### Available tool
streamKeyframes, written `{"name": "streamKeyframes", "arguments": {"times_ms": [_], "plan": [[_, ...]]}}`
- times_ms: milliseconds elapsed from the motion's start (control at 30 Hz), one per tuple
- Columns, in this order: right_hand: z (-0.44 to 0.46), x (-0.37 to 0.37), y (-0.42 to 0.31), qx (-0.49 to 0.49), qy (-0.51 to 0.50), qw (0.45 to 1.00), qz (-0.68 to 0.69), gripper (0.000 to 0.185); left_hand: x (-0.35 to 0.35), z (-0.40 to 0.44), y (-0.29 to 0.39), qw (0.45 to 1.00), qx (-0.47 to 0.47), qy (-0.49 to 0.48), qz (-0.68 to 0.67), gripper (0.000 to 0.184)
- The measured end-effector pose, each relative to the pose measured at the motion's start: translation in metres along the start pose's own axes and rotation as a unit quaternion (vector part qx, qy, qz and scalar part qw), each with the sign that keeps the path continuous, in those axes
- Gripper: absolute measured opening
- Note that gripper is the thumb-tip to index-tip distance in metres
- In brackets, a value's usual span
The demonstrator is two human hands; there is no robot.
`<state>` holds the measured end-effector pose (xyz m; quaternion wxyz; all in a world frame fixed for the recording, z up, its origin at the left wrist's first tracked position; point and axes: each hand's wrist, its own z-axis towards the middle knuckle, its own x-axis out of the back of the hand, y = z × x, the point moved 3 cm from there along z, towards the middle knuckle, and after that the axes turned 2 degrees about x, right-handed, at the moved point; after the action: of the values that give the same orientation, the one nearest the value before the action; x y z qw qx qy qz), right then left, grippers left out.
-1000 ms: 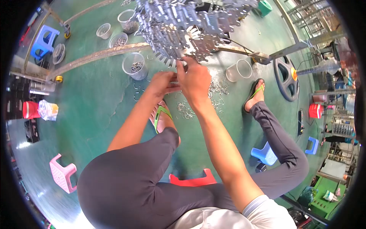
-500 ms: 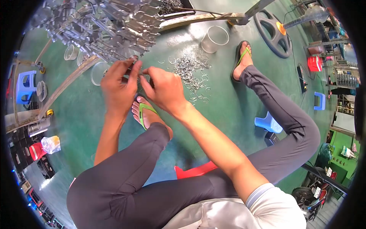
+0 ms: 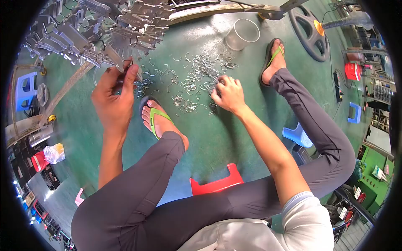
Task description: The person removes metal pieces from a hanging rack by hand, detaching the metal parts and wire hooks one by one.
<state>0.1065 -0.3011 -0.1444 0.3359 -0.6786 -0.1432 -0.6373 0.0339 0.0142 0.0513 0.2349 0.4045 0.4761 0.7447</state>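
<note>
My left hand [image 3: 114,94] is raised at the lower edge of a cluster of hanging metal plates [image 3: 75,37]. Its thumb and fingers press together around a small metal piece, whose kind is partly hidden by the fingertips. Down on the right, my right hand [image 3: 230,95] reaches to a pile of small bent wire hooks [image 3: 203,67] on the green floor. Bent fingers and thumb close on hooks at the pile's right edge; how many they hold is hidden. More loose hooks [image 3: 184,104] lie scattered between the two hands.
A clear plastic tub [image 3: 242,35] stands behind the pile. My sandalled feet [image 3: 159,119] flank the hooks. A metal frame bar [image 3: 217,9] crosses above. A red stool [image 3: 217,184] is by my legs, and a blue stool [image 3: 298,136] stands at right.
My right hand has left my left hand's side and moved right to the hook pile. My left hand has shifted slightly left. The view has moved a little, showing more scattered hooks.
</note>
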Motion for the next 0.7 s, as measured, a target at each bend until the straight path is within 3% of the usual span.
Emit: {"name": "streamKeyframes", "arguments": {"times_ms": [33,67,167,333,567,700], "plan": [[-0.001,0.002,0.004,-0.027,-0.012,1.0,-0.001,0.025,0.0,0.0,0.0,1.0,0.001,-0.001,-0.007,0.016],[0.002,0.005,0.006,-0.014,0.093,0.996,0.0,0.025,0.001,-0.001,-0.001,1.0,0.003,-0.002,-0.015,0.015],[0.016,0.0,0.019,-0.058,0.134,0.989,0.011,0.022,0.001,-0.003,0.002,1.0,0.02,0.002,-0.021,0.015],[0.057,-0.005,0.038,-0.111,0.051,0.987,0.103,0.035,0.002,-0.002,0.0,0.999,0.019,0.0,-0.032,0.014],[0.076,0.003,0.023,0.021,-0.102,0.991,0.081,0.048,0.007,-0.002,-0.007,0.999,0.015,-0.032,-0.012,0.025],[0.074,0.005,0.03,-0.056,-0.083,0.994,0.037,0.041,0.006,-0.004,-0.006,0.999,0.01,0.003,-0.037,0.015]]}}
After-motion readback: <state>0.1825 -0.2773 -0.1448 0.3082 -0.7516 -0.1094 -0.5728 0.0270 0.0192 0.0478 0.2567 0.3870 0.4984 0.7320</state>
